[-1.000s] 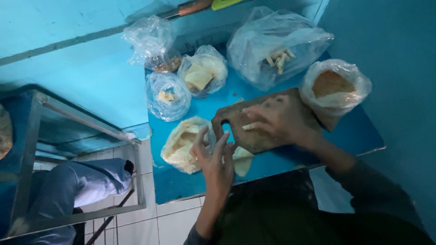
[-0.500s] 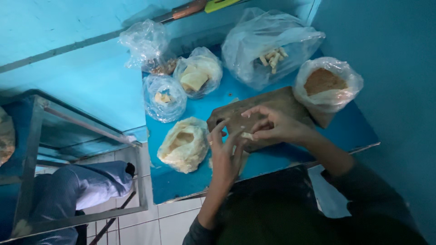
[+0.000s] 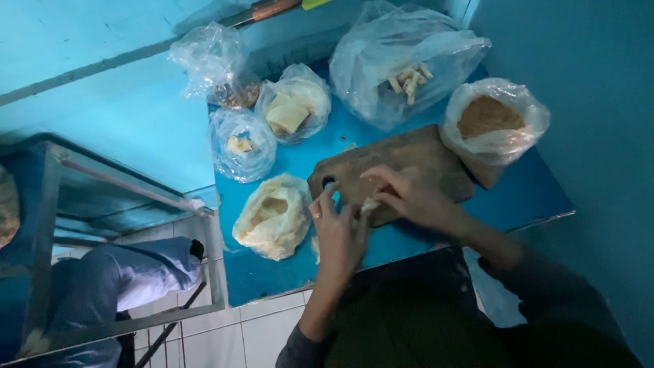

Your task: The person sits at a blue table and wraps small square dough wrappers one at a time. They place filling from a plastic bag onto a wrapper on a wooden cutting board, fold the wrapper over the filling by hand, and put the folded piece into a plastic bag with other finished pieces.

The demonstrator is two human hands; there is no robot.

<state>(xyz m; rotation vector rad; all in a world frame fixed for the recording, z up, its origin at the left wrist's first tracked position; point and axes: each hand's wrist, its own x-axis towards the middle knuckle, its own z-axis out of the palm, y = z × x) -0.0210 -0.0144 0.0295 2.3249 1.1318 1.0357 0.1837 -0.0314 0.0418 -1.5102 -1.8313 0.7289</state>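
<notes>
Both hands meet over the near end of a brown wooden cutting board (image 3: pixel 409 163) on a blue table (image 3: pixel 524 197). My left hand (image 3: pixel 338 232), with a ring on one finger, and my right hand (image 3: pixel 409 194) pinch a small pale piece of dough (image 3: pixel 370 204) between their fingertips. Just left of my left hand lies an open plastic bag of pale dough (image 3: pixel 272 217).
Behind the board stand several plastic bags: brown powder (image 3: pixel 494 119), pale sticks (image 3: pixel 405 65), pale blocks (image 3: pixel 293 109), a small bag (image 3: pixel 242 144) and a crumpled one (image 3: pixel 214 65). A metal-framed glass case (image 3: pixel 102 204) stands left. A person in a blue sleeve (image 3: pixel 129 279) is below left.
My hands have drawn closer together at the board's near end, fingertips now joined on the dough piece. The view has shifted slightly; the bags stay put.
</notes>
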